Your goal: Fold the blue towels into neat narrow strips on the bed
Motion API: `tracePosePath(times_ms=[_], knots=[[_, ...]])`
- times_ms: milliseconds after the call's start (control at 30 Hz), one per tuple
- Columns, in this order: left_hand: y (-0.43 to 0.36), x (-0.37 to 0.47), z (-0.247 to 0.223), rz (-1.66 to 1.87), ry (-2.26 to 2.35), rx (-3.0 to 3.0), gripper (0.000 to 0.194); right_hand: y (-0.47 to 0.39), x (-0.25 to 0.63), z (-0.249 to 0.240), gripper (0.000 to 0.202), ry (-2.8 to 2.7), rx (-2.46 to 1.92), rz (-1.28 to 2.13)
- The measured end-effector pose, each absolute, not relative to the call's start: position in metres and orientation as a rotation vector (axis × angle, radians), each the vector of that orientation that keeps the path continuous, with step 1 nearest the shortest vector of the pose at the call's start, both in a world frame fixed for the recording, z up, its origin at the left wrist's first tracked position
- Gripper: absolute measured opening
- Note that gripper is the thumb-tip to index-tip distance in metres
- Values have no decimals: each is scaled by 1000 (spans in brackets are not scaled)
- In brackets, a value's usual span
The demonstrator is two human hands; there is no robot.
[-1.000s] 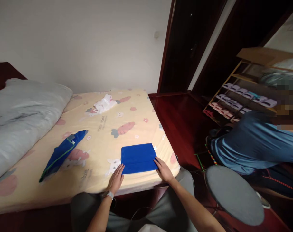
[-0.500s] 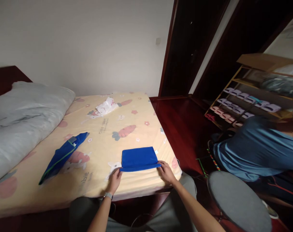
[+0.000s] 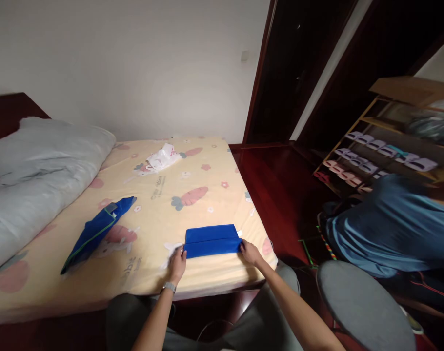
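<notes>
A folded blue cloth with a small white tag at its right side lies near the front edge of the bed. Its near part is turned over as a flap that covers roughly the lower half. My left hand, with a watch on the wrist, pinches the flap's near left corner. At the right end of the same flap, my right hand grips the corner. Further left on the bed lies a second blue cloth piece with green edging and a grey patch, loosely crumpled lengthwise.
The bed has a cream sheet printed with carrots and rabbits. A white plastic bag rests towards the back, a grey quilt at left. On the right are a round grey stool, a person in a blue shirt and a slipper rack.
Both hands have folded the near edge of the blue cloth further away from me, so the narrow rolled strip is now a wider flap. The view has shifted slightly.
</notes>
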State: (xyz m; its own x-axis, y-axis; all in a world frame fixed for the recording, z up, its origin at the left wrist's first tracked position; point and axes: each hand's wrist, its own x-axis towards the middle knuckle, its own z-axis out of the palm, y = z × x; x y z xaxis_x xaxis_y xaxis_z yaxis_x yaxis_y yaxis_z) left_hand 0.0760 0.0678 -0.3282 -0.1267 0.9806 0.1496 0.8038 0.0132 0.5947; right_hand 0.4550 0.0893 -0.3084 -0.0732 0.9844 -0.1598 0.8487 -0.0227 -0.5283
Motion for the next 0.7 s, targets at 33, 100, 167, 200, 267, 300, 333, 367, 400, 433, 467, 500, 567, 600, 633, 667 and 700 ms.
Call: tracePosePath(times_ms=[33,100,167,200,267,300,333,367,400,433,467,500,567,600,633,667,700], knots=[[67,77,-326,803,1995,1858,35,88,453,-307,35,-1988,-1966,718],[66,78,-321,781,2010,1895,37,86,450,-302,42,-1977,-2012,662],[62,81,-314,774,2042,1916,39,82,445,-296,44,-1958,-2055,591],[59,84,-310,782,2062,1944,40,79,442,-292,44,-1942,-2071,522],[54,95,-302,784,2041,2105,43,74,430,-286,45,-1925,-2040,335],[52,102,-299,759,1979,2239,45,72,421,-284,46,-1953,-1970,246],[50,111,-296,710,1887,2385,48,69,411,-284,47,-2012,-1866,178],[50,120,-295,643,1780,2517,51,67,400,-285,48,-2092,-1745,138],[50,129,-295,570,1687,2610,53,65,390,-288,49,-2173,-1632,127],[52,135,-295,507,1629,2665,56,64,381,-292,51,-2243,-1545,127],[54,140,-297,460,1604,2694,57,64,374,-297,53,-2296,-1489,129],[57,142,-300,425,1597,2707,58,64,370,-302,56,-2332,-1461,131],[63,136,-306,375,1583,2720,60,66,371,-311,62,-2388,-1429,134],[66,130,-308,356,1575,2722,61,67,376,-315,65,-2416,-1407,136],[68,122,-311,340,1571,2721,63,69,383,-317,68,-2440,-1383,138],[69,114,-313,333,1576,2715,65,71,391,-318,71,-2454,-1365,141],[70,105,-315,333,1588,2705,66,73,399,-318,73,-2459,-1354,146]])
